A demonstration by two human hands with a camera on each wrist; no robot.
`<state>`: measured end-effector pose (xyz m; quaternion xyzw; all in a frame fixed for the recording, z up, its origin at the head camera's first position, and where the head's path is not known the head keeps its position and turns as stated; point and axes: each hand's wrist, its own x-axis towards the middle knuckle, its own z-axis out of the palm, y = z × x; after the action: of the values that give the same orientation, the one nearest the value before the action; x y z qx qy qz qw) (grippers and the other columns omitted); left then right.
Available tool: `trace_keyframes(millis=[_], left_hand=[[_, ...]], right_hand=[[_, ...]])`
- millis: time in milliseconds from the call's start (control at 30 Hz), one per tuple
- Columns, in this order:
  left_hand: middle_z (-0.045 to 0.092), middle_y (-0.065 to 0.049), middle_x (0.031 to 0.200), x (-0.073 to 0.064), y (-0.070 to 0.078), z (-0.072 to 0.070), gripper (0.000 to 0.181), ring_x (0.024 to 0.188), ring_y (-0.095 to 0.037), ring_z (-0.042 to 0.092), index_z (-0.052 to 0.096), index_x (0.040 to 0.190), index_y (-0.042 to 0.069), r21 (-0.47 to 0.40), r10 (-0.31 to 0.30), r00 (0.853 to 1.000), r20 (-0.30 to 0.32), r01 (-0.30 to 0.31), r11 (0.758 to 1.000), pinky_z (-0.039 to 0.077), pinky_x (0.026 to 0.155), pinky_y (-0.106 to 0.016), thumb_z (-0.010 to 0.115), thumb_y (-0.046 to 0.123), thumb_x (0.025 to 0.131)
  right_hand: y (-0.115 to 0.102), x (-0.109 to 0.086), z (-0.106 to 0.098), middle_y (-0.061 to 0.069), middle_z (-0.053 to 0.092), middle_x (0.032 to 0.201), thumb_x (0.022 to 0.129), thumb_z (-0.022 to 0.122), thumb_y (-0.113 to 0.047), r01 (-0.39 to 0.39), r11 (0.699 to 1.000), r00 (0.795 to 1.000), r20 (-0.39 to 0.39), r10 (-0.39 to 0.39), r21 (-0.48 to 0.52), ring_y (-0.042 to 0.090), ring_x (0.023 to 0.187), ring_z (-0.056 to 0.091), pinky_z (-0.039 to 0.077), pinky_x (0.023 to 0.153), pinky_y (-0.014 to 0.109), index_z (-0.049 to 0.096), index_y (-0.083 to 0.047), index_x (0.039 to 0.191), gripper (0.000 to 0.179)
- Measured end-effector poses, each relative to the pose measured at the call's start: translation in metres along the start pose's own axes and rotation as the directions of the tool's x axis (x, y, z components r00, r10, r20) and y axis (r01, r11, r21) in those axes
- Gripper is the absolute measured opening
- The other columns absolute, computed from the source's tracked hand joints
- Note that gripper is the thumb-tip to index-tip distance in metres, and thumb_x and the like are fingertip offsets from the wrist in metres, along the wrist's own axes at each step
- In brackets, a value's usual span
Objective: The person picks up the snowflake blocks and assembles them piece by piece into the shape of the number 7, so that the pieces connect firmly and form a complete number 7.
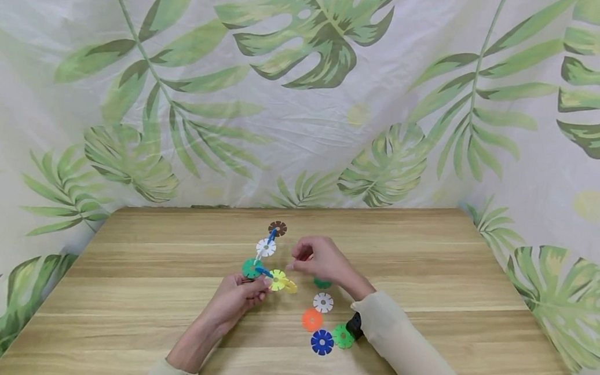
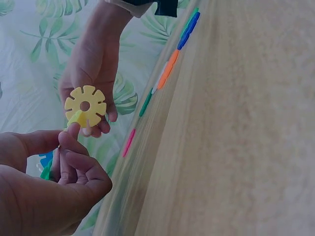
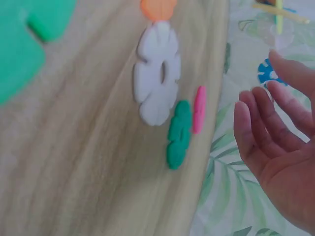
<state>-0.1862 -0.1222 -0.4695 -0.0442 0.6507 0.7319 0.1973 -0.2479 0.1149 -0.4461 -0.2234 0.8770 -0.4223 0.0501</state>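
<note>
A chain of interlocking flower-shaped plastic discs is pinched between the thumb and fingers of my left hand point(image 1: 233, 300). Along it run a brown disc point(image 1: 281, 225), a white disc point(image 1: 263, 246), a green disc point(image 1: 249, 268), edge-on blue discs and a light yellow disc point(image 1: 277, 276). At its near end is a deeper yellow disc point(image 2: 74, 100), facing the camera in the left wrist view. My right hand point(image 1: 326, 264) hovers to the right of that end, apart from it. Its fingers point(image 3: 266, 130) are loosely bent, and nothing shows between them.
Loose discs lie on the wooden table point(image 1: 431, 260) below and beside my right forearm: a white disc point(image 1: 324, 294), an orange disc point(image 1: 311, 328), a dark blue disc point(image 1: 315, 342), a bright green disc point(image 1: 340, 344), a darker green disc point(image 3: 176, 142) and a pink disc point(image 3: 199, 110). Leaf-print cloth point(image 1: 303, 141) hangs behind.
</note>
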Motion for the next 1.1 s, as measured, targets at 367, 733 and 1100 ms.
trace_keyframes(millis=[367,733,1100], left_hand=[[0.072,0.001,0.091,0.001,-0.001,-0.002,0.01,0.082,-0.009,0.061,0.068,0.105,0.001,0.002,-0.004,1.0,-0.013,0.004,1.0,0.055,0.077,-0.021,0.07,0.009,0.098],[0.071,0.002,0.092,0.001,-0.001,-0.005,0.009,0.081,-0.008,0.06,0.067,0.105,0.001,-0.005,0.007,1.0,-0.014,-0.007,1.0,0.054,0.075,-0.02,0.068,0.008,0.099],[0.07,0.001,0.09,0.002,-0.002,-0.006,0.009,0.08,-0.009,0.059,0.067,0.105,0.0,0.001,0.002,1.0,-0.028,-0.002,1.0,0.053,0.074,-0.02,0.066,0.007,0.1]], right_hand=[[0.022,0.021,-0.004,0.005,0.071,0.095,0.083,0.09,-0.02,-0.154,0.972,0.983,0.074,0.169,-0.18,0.017,0.085,0.061,0.054,0.079,0.031,0.072,-0.006,0.099,0.027],[0.034,0.025,-0.01,0.004,0.067,0.086,0.084,0.09,-0.021,-0.268,0.959,0.959,0.073,0.275,-0.098,0.017,0.079,0.058,0.05,0.071,0.027,0.07,-0.01,0.087,0.023],[0.036,0.028,-0.008,0.005,0.066,0.083,0.087,0.088,-0.02,-0.304,0.949,0.948,0.072,0.31,-0.087,0.017,0.074,0.057,0.049,0.067,0.027,0.068,-0.008,0.086,0.023]])
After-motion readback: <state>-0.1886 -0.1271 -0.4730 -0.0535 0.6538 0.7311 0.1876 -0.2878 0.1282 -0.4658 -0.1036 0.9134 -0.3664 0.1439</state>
